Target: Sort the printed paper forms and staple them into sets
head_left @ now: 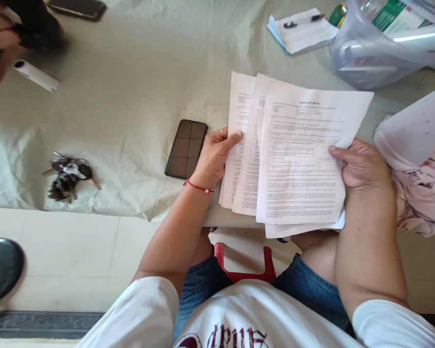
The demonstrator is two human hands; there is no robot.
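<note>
I hold a fanned stack of printed paper sheets (pixel 293 159) over the near edge of a table covered with a pale cloth (pixel 130 96). My left hand (pixel 213 157) grips the left edge of the sheets, thumb on top; it wears a ring and a red string bracelet. My right hand (pixel 362 166) pinches the right edge of the top sheet. Several sheets overlap, each shifted a little to the left. A dark phone (pixel 186 149) lies face up just left of my left hand.
A bunch of keys (pixel 68 176) lies at the left. Another person's hand (pixel 0 29) with a dark object is at the top left, near a white tube (pixel 36 75) and another phone (pixel 78 8). A notepad with pen (pixel 302 30), a clear plastic tub (pixel 380 43) and pink cloth (pixel 420 193) sit at right.
</note>
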